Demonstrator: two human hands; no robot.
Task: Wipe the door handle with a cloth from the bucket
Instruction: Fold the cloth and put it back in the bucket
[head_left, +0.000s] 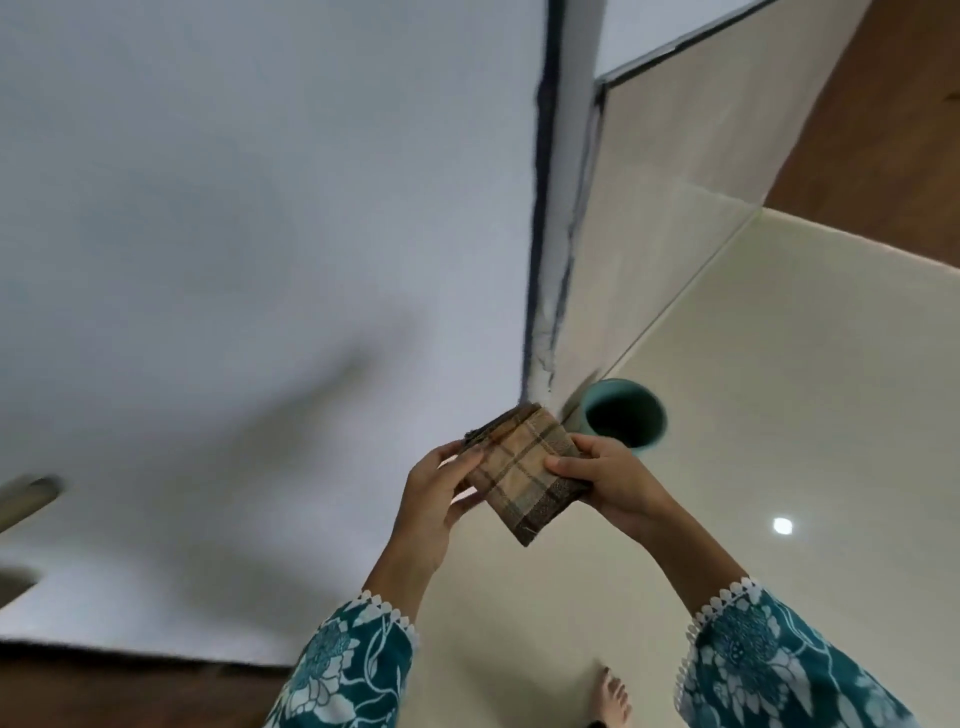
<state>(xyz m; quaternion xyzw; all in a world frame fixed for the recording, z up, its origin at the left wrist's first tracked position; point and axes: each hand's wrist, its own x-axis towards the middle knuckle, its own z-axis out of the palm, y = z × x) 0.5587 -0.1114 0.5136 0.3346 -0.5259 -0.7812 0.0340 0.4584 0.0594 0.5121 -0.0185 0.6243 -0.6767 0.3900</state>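
Note:
A folded tan and brown checked cloth (524, 473) is held between both hands in front of me, low in the middle of the view. My left hand (441, 493) grips its left edge and my right hand (613, 483) grips its right edge with the thumb on top. Just beyond the cloth a teal bucket (623, 413) stands on the floor by the foot of the wall corner; its inside looks dark. At the far left edge a blurred metal door handle (28, 499) sticks out of the white door (234, 260).
The dark-edged door frame (550, 208) runs down the middle to the floor. Glossy cream tiles (779, 415) cover the floor at right, and a brown wooden surface (893, 130) is at the upper right. My bare foot (615, 699) shows at the bottom.

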